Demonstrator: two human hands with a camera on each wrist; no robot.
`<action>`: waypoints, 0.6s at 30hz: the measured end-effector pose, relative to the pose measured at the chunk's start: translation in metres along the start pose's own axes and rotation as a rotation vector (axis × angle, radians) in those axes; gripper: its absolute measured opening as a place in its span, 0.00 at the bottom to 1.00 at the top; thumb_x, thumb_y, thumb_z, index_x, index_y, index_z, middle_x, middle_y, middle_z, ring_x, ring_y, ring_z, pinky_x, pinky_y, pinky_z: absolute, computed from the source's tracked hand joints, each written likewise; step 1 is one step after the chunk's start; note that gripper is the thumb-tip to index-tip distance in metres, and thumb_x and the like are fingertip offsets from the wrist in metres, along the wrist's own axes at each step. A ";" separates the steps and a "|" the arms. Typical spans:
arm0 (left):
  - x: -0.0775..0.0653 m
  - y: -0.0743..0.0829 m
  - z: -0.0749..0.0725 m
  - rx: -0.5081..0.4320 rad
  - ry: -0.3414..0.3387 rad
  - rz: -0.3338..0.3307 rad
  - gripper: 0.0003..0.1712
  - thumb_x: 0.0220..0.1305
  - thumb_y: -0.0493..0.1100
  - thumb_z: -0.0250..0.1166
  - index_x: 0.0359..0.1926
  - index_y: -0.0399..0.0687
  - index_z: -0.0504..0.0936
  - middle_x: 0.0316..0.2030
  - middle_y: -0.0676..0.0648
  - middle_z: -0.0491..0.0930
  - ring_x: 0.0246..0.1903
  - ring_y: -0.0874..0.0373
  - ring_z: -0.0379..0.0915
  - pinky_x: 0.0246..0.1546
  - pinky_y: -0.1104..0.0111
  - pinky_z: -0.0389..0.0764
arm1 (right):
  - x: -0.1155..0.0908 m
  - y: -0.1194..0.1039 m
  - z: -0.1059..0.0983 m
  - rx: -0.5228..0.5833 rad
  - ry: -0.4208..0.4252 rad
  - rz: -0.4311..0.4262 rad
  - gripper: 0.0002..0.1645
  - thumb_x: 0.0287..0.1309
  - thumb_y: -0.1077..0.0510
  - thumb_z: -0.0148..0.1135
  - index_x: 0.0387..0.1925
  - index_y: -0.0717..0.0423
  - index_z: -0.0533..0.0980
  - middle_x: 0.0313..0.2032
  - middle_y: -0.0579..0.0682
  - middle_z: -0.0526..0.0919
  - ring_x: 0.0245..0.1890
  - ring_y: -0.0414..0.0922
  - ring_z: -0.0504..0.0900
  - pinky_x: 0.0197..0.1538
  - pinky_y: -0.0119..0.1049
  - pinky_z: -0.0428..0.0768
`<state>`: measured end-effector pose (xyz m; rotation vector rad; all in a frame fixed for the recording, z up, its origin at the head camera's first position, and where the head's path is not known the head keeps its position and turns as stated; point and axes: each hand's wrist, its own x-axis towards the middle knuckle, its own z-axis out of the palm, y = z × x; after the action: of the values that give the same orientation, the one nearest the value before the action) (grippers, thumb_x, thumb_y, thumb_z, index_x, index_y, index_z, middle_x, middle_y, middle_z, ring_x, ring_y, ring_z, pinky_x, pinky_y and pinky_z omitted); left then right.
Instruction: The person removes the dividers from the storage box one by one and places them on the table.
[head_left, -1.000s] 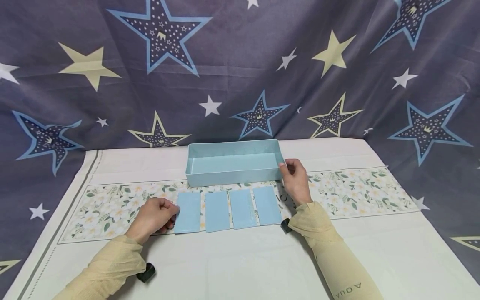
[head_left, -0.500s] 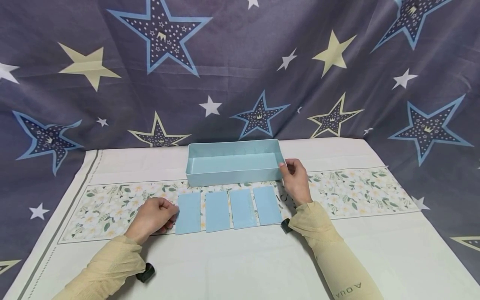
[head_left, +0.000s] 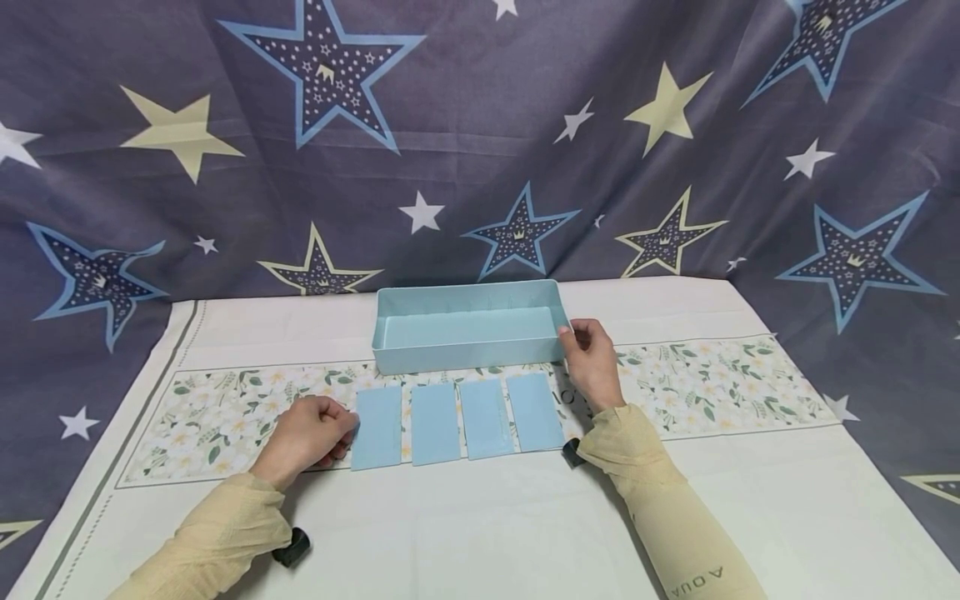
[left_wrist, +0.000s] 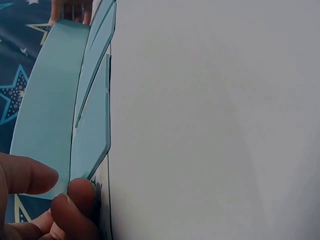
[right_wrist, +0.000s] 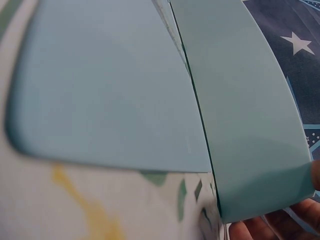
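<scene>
A long light-blue open-topped box stands on the tablecloth, its inside bare. My right hand grips its right end, the thumb at the rim and the fingers around the outside, as the right wrist view shows. In front of the box several thin light-blue rectangular panels lie flat in a row. My left hand is at the left edge of the leftmost panel, with relaxed, bent fingers touching it. The left wrist view shows the thumb apart from that panel.
A white tablecloth with a floral band covers the table. A dark star-patterned curtain hangs behind and at both sides. Black straps show under both sleeves.
The leftmost panel has shifted very slightly to the right and nearer. The box, the other panels and both hands hardly differ.
</scene>
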<state>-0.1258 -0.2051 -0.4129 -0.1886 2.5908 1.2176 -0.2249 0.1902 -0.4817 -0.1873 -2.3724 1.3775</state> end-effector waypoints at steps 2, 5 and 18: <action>0.000 0.000 0.000 0.000 0.000 0.001 0.12 0.59 0.46 0.56 0.31 0.41 0.75 0.20 0.45 0.78 0.18 0.54 0.73 0.17 0.63 0.78 | 0.000 0.000 0.000 -0.006 -0.001 0.003 0.31 0.53 0.27 0.45 0.44 0.45 0.69 0.40 0.45 0.74 0.38 0.40 0.71 0.38 0.43 0.76; 0.000 -0.001 0.000 -0.002 -0.002 0.000 0.12 0.59 0.46 0.56 0.31 0.41 0.75 0.20 0.45 0.78 0.19 0.54 0.73 0.17 0.63 0.78 | 0.000 0.000 0.000 -0.026 -0.003 0.012 0.31 0.53 0.27 0.44 0.45 0.45 0.69 0.40 0.45 0.74 0.39 0.39 0.71 0.38 0.41 0.76; 0.000 -0.002 0.000 -0.020 -0.007 0.001 0.13 0.59 0.47 0.57 0.32 0.41 0.75 0.20 0.45 0.78 0.19 0.54 0.73 0.18 0.63 0.78 | -0.001 -0.001 -0.001 -0.018 0.000 0.001 0.33 0.52 0.25 0.43 0.44 0.45 0.69 0.39 0.46 0.74 0.38 0.40 0.71 0.37 0.43 0.77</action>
<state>-0.1255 -0.2063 -0.4149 -0.1871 2.5740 1.2433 -0.2241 0.1903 -0.4810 -0.1933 -2.3856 1.3574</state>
